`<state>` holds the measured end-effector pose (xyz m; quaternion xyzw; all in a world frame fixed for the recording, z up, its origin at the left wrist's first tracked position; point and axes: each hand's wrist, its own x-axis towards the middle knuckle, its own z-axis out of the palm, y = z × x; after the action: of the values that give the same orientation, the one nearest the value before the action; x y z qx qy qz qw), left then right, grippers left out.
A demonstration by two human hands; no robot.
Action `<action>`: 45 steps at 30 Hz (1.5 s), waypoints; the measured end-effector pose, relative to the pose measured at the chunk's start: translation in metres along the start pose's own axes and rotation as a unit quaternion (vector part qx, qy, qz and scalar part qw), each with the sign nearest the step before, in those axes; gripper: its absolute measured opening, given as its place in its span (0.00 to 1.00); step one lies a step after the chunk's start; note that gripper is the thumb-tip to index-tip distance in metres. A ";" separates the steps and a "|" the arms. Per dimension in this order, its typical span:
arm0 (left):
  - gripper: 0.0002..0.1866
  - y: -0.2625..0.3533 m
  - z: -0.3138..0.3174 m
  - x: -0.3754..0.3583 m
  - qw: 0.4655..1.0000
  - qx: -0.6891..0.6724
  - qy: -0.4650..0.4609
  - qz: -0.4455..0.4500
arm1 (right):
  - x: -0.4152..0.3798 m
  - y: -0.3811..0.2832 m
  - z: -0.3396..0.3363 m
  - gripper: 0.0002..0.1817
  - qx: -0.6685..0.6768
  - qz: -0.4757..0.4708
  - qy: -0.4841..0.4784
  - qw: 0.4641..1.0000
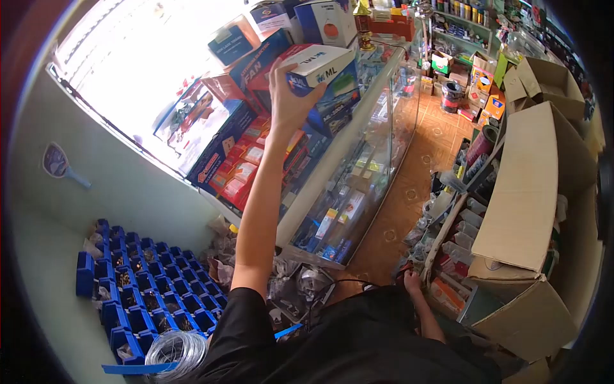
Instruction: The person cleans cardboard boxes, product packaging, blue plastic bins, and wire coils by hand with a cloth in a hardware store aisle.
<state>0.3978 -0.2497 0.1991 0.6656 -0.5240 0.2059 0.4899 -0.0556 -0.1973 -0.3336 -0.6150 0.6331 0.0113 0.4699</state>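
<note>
now | hands (293, 104): left grips ml box (342, 82) | blue bins (114, 315): small parts (125, 280)

The left hand (291, 105) grips a white-topped blue box marked ML (342, 89) among other cartons (233, 43) on a glass-sided surface (295, 224). The right hand (412, 280) is low beside packets (446, 293), its hold unclear. Blue bins (85, 274) and coiled wire (193, 349) sit left; an open cardboard box (521, 185) stands right.
</note>
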 end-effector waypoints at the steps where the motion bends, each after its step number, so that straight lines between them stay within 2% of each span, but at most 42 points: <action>1: 0.43 -0.001 -0.001 -0.002 1.000 0.002 -0.006 -0.015 | -0.002 -0.004 -0.002 0.30 -0.007 0.004 -0.001 1.000; 3: 0.45 0.003 -0.001 -0.005 0.999 0.002 -0.018 -0.043 | 0.006 0.003 0.001 0.33 -0.017 -0.017 -0.004 1.000; 4: 0.46 0.002 -0.001 -0.007 0.998 0.047 -0.017 -0.027 | 0.010 0.008 0.003 0.34 -0.022 -0.028 -0.006 0.999; 8: 0.48 0.021 -0.023 -0.025 0.996 0.090 0.008 0.006 | 0.018 0.020 0.007 0.34 -0.004 -0.039 0.013 0.999; 11: 0.47 0.007 -0.052 -0.062 0.980 0.162 -0.071 -0.086 | 0.008 0.013 -0.001 0.32 0.010 -0.036 0.019 0.999; 14: 0.41 0.012 -0.075 -0.100 0.926 0.295 -0.217 -0.091 | 0.016 0.020 0.009 0.30 0.014 -0.046 0.015 0.999; 17: 0.35 0.009 -0.076 -0.114 0.918 0.343 -0.194 -0.037 | 0.022 0.029 0.012 0.32 0.022 -0.052 0.025 0.998; 19: 0.33 0.004 -0.073 -0.114 0.903 0.371 -0.211 -0.039 | 0.006 0.001 -0.001 0.32 0.014 -0.039 -0.001 0.999; 23: 0.32 0.011 -0.063 -0.112 0.867 0.426 -0.255 -0.051 | 0.009 -0.008 -0.001 0.33 -0.025 -0.045 -0.021 0.998; 24: 0.29 0.009 -0.062 -0.112 0.861 0.439 -0.255 -0.029 | 0.004 -0.014 -0.005 0.33 -0.025 -0.042 -0.033 0.998; 30: 0.22 0.008 -0.062 -0.103 0.848 0.441 -0.293 0.005 | -0.003 -0.011 0.000 0.32 -0.038 -0.041 -0.029 0.998; 33: 0.17 0.012 -0.058 -0.102 0.872 0.417 -0.257 0.004 | -0.007 -0.011 0.000 0.32 -0.065 -0.048 -0.034 0.996; 36: 0.20 0.013 -0.069 -0.088 0.886 0.382 -0.252 -0.074 | 0.000 -0.006 0.004 0.33 -0.084 -0.039 -0.045 0.995; 39: 0.19 0.004 -0.086 -0.096 0.932 0.321 -0.146 -0.082 | 0.000 -0.001 0.006 0.33 -0.070 -0.054 -0.033 0.996; 42: 0.19 0.020 -0.115 -0.120 0.965 0.147 0.040 -0.211 | -0.003 -0.005 0.004 0.31 -0.034 -0.044 -0.040 0.998; 43: 0.19 0.035 -0.127 -0.130 0.952 -0.081 0.084 -0.284 | -0.003 -0.006 0.003 0.31 -0.024 -0.035 -0.050 0.998; 44: 0.20 0.049 -0.140 -0.144 0.881 -0.304 0.125 -0.340 | 0.000 -0.008 0.004 0.31 0.009 -0.039 -0.074 0.996; 45: 0.22 0.055 -0.151 -0.168 0.820 -0.411 0.156 -0.367 | 0.006 -0.008 0.005 0.30 0.039 -0.042 -0.099 0.993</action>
<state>0.3230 -0.0342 0.1565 0.5043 -0.1938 -0.1228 0.8325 -0.0456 -0.2006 -0.3357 -0.6178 0.5571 0.0275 0.5542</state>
